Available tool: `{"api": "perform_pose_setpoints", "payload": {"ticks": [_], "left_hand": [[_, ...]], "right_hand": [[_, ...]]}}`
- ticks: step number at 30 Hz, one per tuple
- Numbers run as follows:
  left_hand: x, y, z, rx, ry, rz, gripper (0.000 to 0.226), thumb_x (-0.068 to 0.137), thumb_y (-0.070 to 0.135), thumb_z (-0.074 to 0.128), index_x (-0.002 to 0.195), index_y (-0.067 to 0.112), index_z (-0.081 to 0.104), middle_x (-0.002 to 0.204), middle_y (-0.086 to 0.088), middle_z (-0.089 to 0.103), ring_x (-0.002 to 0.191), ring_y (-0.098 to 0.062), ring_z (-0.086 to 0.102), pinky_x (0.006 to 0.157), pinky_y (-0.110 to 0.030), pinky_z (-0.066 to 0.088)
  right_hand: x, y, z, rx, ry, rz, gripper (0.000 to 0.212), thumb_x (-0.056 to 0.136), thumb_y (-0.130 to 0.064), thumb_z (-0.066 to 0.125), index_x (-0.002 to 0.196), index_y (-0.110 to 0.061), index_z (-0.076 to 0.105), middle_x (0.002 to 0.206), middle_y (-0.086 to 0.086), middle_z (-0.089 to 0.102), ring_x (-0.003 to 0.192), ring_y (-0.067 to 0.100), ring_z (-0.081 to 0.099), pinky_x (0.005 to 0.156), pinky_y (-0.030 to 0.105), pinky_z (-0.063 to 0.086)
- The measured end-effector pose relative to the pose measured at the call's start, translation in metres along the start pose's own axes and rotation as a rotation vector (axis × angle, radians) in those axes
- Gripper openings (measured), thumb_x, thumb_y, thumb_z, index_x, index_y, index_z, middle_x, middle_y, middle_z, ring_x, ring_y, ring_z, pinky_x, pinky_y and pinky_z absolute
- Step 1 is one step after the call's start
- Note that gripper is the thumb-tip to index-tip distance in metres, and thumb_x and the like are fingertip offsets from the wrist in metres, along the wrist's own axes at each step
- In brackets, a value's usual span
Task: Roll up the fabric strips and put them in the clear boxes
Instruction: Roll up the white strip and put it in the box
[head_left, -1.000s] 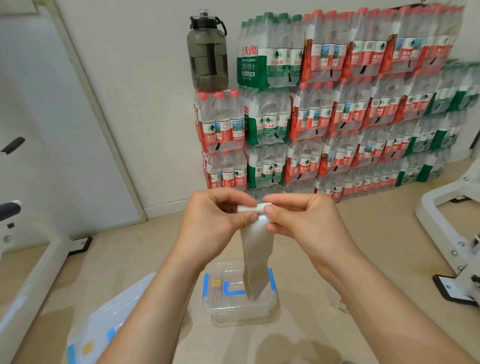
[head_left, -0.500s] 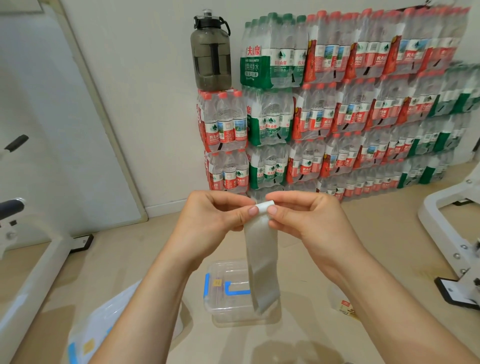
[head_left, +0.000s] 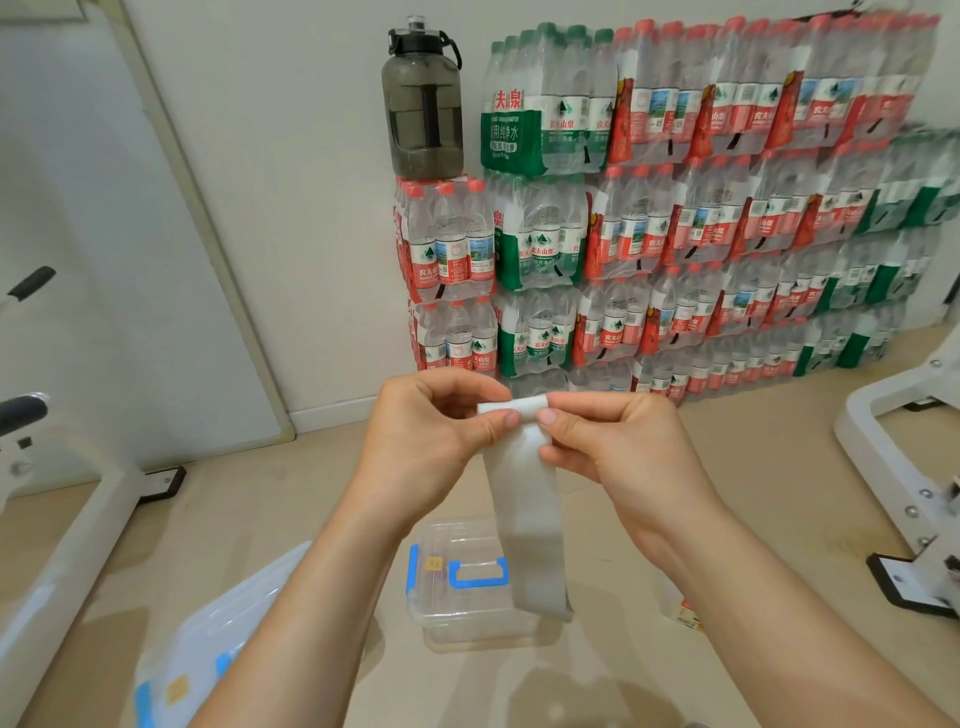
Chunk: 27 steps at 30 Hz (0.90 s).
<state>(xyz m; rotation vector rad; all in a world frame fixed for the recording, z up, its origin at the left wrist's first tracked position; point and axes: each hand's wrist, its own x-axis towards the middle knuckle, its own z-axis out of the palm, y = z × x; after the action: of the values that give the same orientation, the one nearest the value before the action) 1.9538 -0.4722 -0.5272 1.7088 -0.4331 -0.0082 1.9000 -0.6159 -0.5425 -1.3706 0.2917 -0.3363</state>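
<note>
A pale grey-white fabric strip (head_left: 527, 519) hangs in front of me, its top end wound into a small roll. My left hand (head_left: 431, 441) pinches the roll's left end and my right hand (head_left: 608, 447) pinches its right end, thumbs in front. The loose tail dangles down over a clear box (head_left: 441, 613) with blue latches and a lid, which stands on the floor below my hands. A second clear box (head_left: 208, 639) with blue clips lies at the lower left, partly hidden by my left forearm.
Shrink-wrapped packs of water bottles (head_left: 675, 234) are stacked against the wall, a dark jug (head_left: 422, 104) on top. White metal equipment frames stand at the left (head_left: 67, 530) and right (head_left: 893, 467). A small packet (head_left: 685, 616) lies on the beige floor.
The roll at the strip's top has grown a little as both hands turn it, and the hanging tail has shortened slightly. The boxes stay where they were.
</note>
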Motion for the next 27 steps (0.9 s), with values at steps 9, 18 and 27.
{"api": "perform_pose_setpoints", "payload": {"ticks": [9,18,27], "left_hand": [[0.0,-0.002,-0.003,0.052,-0.095,0.06,0.022,0.069,-0.001,0.079,0.074,0.017,0.068,0.071,-0.001,0.064,0.066,-0.013,0.054,0.06,-0.021,0.047],[-0.003,0.002,-0.006,-0.106,-0.172,-0.032,0.021,0.069,0.026,0.072,0.083,0.011,0.07,0.076,-0.004,0.07,0.068,-0.007,0.062,0.061,-0.017,0.049],[-0.002,0.002,-0.007,-0.182,-0.091,-0.064,0.017,0.069,-0.001,0.077,0.079,0.01,0.069,0.083,-0.015,0.072,0.074,-0.018,0.067,0.068,-0.02,0.054]], "right_hand": [[-0.003,-0.003,-0.001,0.004,-0.045,-0.06,0.017,0.078,0.001,0.072,0.092,-0.009,0.074,0.087,0.008,0.076,0.081,0.016,0.073,0.072,0.025,0.058],[-0.006,-0.011,-0.001,0.001,-0.063,-0.145,0.023,0.079,0.006,0.069,0.085,-0.015,0.074,0.08,0.0,0.077,0.076,0.01,0.072,0.069,0.02,0.057],[-0.007,-0.009,0.0,0.061,-0.146,-0.066,0.022,0.081,0.004,0.066,0.092,-0.013,0.075,0.087,0.004,0.076,0.08,0.013,0.071,0.071,0.025,0.058]]}}
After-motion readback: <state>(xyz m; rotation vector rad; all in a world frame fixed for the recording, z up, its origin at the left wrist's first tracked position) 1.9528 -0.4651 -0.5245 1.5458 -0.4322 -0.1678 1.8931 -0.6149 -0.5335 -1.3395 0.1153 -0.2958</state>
